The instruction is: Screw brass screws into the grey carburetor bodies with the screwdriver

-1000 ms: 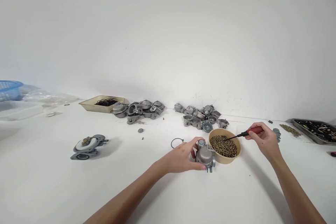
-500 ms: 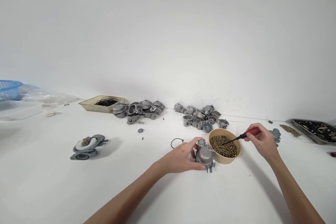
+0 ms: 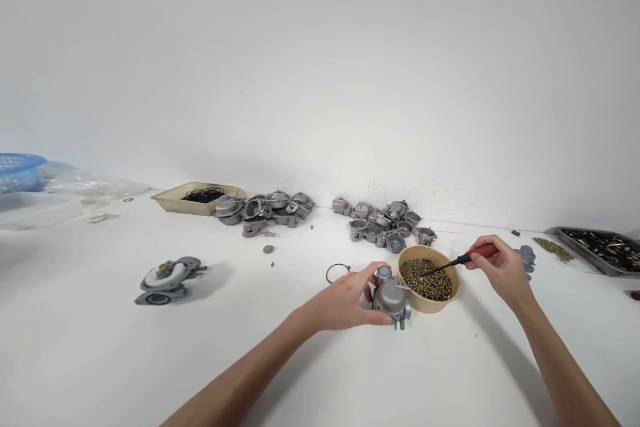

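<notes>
The grey carburetor (image 3: 391, 299) sits on the desk (image 3: 100, 360), just beside the near-left side of the tan bowl (image 3: 435, 307); whether the 2 touch, I cannot tell. Its dome faces up, its round cap lies at the far end and 2 short stubs point toward the near edge, so its long axis runs away from the person, leaning slightly left at the far end. The left hand (image 3: 345, 300) has its grip clamped on the carburetor from the left, in the same place as 1 second ago.

The right hand (image 3: 503, 267) has its grip closed around the red handle of the screwdriver (image 3: 463, 258). The screwdriver's long axis slants down from right to left, its tip pointing into the brass screws (image 3: 425, 283) in the bowl. Against 1 second ago, the tip has shifted a little left and nearer the person, and the grey pieces (image 3: 526, 260) behind the right hand show more fully.

A thin black ring (image 3: 338, 264) lies near the left hand. Farther back are 2 piles of metal parts (image 3: 383, 221). Well to the left stands another metal body (image 3: 167, 283) with a white part on it.
</notes>
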{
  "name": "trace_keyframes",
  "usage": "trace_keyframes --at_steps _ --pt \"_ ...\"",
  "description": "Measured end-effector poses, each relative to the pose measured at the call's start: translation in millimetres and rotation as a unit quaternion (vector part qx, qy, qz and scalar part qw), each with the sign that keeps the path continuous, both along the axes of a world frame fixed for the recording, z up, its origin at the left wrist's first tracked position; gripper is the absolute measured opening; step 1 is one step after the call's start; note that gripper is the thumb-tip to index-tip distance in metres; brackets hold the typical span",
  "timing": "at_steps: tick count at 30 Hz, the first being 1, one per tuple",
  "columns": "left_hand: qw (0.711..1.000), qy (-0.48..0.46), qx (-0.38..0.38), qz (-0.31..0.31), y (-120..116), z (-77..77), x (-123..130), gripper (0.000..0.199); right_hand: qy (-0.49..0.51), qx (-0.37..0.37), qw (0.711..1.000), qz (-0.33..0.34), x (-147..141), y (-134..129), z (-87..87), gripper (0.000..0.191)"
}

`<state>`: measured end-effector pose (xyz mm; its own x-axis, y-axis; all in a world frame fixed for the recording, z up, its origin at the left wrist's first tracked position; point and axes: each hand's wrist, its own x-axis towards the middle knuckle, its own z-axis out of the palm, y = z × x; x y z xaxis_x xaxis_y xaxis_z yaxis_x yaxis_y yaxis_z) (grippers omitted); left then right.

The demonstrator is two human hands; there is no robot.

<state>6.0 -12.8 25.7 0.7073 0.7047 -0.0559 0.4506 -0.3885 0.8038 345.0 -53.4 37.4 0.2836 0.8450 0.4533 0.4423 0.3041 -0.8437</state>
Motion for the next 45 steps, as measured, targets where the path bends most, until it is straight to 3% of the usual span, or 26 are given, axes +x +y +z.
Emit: trace_keyframes --at_steps 14,21,23,27,29,33,38,42,45 --pt "1.0 -0.008 0.012 -0.003 2.1 -4.3 -0.2 0.089 0.053 0.025 0.998 0.011 -2.3 -5.2 6.1 0.02" --pt "0.999 -0.012 0.035 0.04 -1.9 -2.9 2.1 0.1 0.12 0.056 0.99 0.05 -8.8 -11.6 10.8 0.017" --pt "0.992 -0.068 0.086 0.061 -3.6 -3.5 4.4 0.089 0.131 0.063 0.987 0.07 -13.8 -14.3 12.8 0.016" --pt "0.946 -0.213 0.221 0.101 -9.6 -3.0 10.8 0.04 0.139 0.073 0.982 0.104 -26.3 -19.5 15.2 0.014" --pt "0.931 -0.257 0.24 0.103 -14.6 -1.9 14.3 0.034 0.147 0.075 0.979 0.119 -32.7 -22.1 15.5 0.013" --pt "0.931 -0.3 0.185 0.096 -26.7 0.1 21.1 0.04 0.144 0.074 0.978 0.129 -42.9 -26.6 14.9 0.013" --pt "0.941 -0.311 0.055 0.121 -37.4 3.4 26.6 0.032 0.122 0.067 0.981 0.134 -49.1 -29.4 12.8 0.015" --pt "0.936 -0.329 -0.015 0.126 -36.6 3.2 26.6 0.028 0.132 0.068 0.981 0.127 -48.3 -28.0 11.7 0.015" --pt "0.935 -0.326 -0.024 0.138 -28.9 2.6 20.9 0.027 0.142 0.086 0.979 0.115 -39.0 -24.2 13.3 0.014"
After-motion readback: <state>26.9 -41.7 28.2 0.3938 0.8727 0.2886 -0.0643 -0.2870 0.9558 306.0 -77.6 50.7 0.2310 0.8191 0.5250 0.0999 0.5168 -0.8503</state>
